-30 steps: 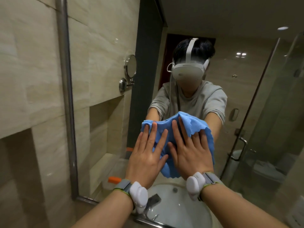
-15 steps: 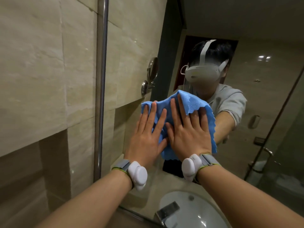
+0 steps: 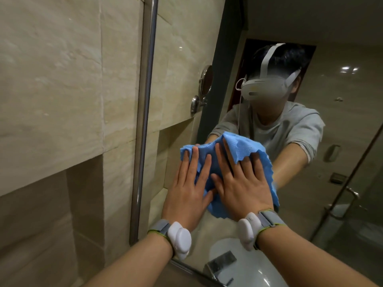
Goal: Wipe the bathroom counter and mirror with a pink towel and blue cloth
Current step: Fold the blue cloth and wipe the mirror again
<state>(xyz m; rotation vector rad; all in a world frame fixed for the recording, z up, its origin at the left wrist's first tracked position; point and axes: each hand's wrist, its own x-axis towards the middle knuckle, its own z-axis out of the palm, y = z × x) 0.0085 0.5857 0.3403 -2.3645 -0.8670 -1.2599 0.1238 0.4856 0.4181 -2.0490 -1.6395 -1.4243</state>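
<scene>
Left hand [image 3: 187,195] and right hand [image 3: 242,189], fingers [image 3: 204,168] straight and flat, pressed the blue cloth [image 3: 244,148] against the mirror [image 3: 342,125], nearer its metal frame [image 3: 145,121] than a second earlier, suggesting the wipe was progressing toward that edge.

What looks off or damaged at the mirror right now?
Nothing stands out. The crumpled blue cloth is pressed against the large wall mirror under the left hand and right hand, both with fingers straight. One flap folds over the right fingertips. No cracks or spills show on the glass.
</scene>
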